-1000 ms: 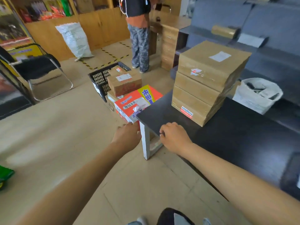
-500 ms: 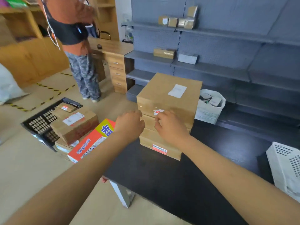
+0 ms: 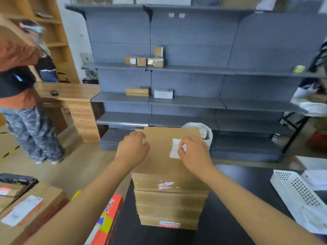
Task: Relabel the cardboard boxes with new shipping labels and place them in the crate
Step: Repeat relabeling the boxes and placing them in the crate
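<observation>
A stack of several flat cardboard boxes [image 3: 169,200] stands on the black table [image 3: 230,218]. The top box [image 3: 159,161] carries a white label [image 3: 174,152] on its upper face. My left hand [image 3: 132,149] grips the far left edge of the top box, fingers curled over it. My right hand [image 3: 193,155] pinches the label's right edge between thumb and forefinger. The black crate [image 3: 19,179] sits on the floor at the lower left, mostly out of frame, with a box inside.
A labelled carton [image 3: 30,211] and an orange printed box [image 3: 108,218] lie beside the crate. A white perforated basket [image 3: 299,197] sits on the table's right. A white bag [image 3: 205,133] stands behind the stack. Grey shelving [image 3: 185,101] fills the back. A person [image 3: 23,96] stands at left.
My view has swung up and closer to the stack. Both hands rose from the front side of the stack to the top box, the right hand reaching the white label.
</observation>
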A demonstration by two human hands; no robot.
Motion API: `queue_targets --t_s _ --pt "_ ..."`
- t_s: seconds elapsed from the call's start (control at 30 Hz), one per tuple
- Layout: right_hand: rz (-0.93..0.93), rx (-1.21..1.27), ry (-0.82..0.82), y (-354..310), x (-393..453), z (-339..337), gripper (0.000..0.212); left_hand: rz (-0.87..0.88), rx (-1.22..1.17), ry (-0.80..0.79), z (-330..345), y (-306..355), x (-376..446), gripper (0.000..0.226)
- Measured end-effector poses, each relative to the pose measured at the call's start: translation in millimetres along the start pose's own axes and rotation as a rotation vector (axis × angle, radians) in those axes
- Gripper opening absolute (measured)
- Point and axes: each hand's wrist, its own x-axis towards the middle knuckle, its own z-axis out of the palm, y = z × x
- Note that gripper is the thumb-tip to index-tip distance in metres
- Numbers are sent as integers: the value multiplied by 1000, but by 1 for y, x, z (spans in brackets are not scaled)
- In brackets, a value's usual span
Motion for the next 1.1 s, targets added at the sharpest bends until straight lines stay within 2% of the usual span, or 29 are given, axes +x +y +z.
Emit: queue_targets --t_s 0.2,0.3,0.37,0.43,0.57,0.67,0.77,1.1 --pt "390 -156 27 19 19 3 42 -160 36 -111 18 -15 33 44" --pt "596 -50 -124 29 22 7 56 -219 -17 -249 30 -20 39 47" --pt "684 95 -212 32 23 10 57 -226 -80 -312 34 -21 41 50" --pt "711 179 -220 33 23 11 54 -237 -126 -304 35 -21 44 47" --pt "705 192 -208 36 23 7 52 -225 -99 -261 31 -17 45 33" --pt "687 206 -167 41 21 2 40 -214 -103 -228 31 -10 48 41" --pt "690 203 -133 52 16 -4 47 -186 -114 -225 34 1 51 48" --pt "772 212 -51 138 -22 -46 46 -54 -108 -271 67 96 41 41"
